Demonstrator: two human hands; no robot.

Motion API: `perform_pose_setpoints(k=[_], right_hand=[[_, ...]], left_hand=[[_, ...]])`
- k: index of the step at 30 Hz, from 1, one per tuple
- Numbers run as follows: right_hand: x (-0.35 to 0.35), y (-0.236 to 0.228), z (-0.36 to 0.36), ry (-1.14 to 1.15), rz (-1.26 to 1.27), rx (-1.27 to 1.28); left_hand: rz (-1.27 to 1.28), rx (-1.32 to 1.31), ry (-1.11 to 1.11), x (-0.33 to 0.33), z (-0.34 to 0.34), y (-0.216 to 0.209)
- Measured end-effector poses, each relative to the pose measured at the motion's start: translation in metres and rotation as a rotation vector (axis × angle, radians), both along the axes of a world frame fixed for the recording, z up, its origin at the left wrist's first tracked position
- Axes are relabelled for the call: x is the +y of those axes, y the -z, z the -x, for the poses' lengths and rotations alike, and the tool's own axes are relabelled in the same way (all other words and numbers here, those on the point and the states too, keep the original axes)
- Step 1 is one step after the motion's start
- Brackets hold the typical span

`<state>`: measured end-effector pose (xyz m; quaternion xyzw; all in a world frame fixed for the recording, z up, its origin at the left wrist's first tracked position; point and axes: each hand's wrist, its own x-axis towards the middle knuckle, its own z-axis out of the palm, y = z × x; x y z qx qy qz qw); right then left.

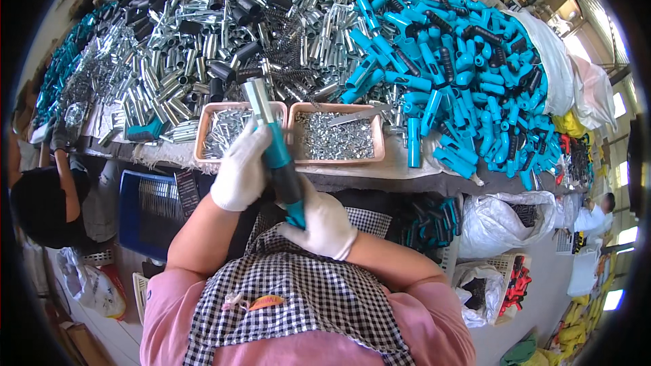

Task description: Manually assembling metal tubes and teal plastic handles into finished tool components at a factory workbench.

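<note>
In the head view, lettering is borne by an orange patch (266, 302) on the checked apron (291, 325), toward six o'clock, but it is too small to be read with certainty.

On the cloth-covered surface (400, 173), two pink trays are set side by side. In the left tray (198, 142), toward ten o'clock, slim silvery pins (227, 134) are piled; in the right tray (339, 160), near twelve, small metal pieces (332, 141) are heaped, with a flat metal strip (356, 116) laid across them. Below the surface, a blue crate (132, 234) is seen between eight and nine o'clock, wire-like metal parts (163, 196) held inside. Dark contents are shown in the open white sack (491, 230) between three and four, and red parts (517, 288) are seen by the basket (503, 268) at four.

The handled tool (285, 186) is held just off centre toward nine o'clock, tilted, its silvery tubular end pointed to eleven. Its body is teal, then black, then teal again. Its upper teal section is gripped by the curled fingers of the gloved left hand (243, 171); its lower part is enclosed by those of the gloved right hand (322, 225).
</note>
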<state>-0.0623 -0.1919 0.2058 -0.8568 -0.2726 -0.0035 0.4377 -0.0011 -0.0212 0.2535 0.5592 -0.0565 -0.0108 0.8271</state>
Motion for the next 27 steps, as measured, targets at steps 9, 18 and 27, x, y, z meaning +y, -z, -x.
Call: perform_pose_setpoints(k=[9, 18, 27], right_hand=[[-0.172, 0.022, -0.124, 0.427, 0.789, -0.457], [-0.187, 0.037, -0.156, 0.236, 0.906, -0.459], [-0.104, -0.043, -0.058, 0.079, -0.225, -0.059]], left_hand=[[-0.452, 0.089, 0.545, 0.033, -0.001, 0.015], [-0.567, 0.139, 0.765, 0.031, 0.015, 0.031], [-0.586, 0.224, 0.836, 0.025, 0.022, 0.037]])
